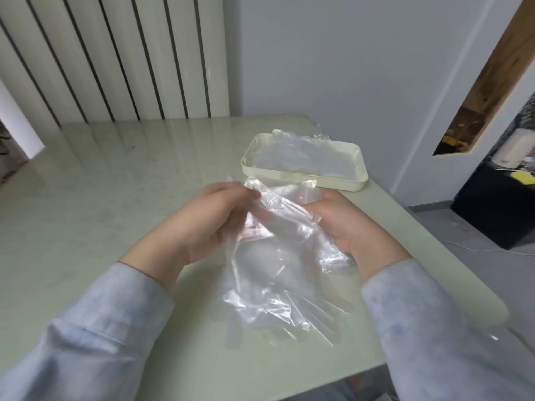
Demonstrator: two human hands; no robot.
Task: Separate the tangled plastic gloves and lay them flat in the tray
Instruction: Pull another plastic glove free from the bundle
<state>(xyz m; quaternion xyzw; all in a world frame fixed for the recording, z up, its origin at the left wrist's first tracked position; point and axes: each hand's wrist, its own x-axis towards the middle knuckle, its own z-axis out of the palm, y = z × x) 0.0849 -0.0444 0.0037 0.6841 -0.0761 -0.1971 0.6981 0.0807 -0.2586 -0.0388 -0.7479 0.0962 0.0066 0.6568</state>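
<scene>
A bunch of clear plastic gloves (278,273) hangs between my hands above the pale table, its loose finger ends trailing down onto the surface near me. My left hand (211,218) pinches the upper edge of the bunch between thumb and fingertips. My right hand (344,224) grips the right side of the same bunch, fingers curled round the film. Behind my hands sits a cream rectangular tray (304,179) with clear gloves (304,157) lying flat inside; some film pokes over its far rim.
The pale green table (115,198) stretches wide to the left. Its right edge runs close past the tray. A white slatted panel (115,53) and a wall stand behind. On the floor to the right is a black box (498,204).
</scene>
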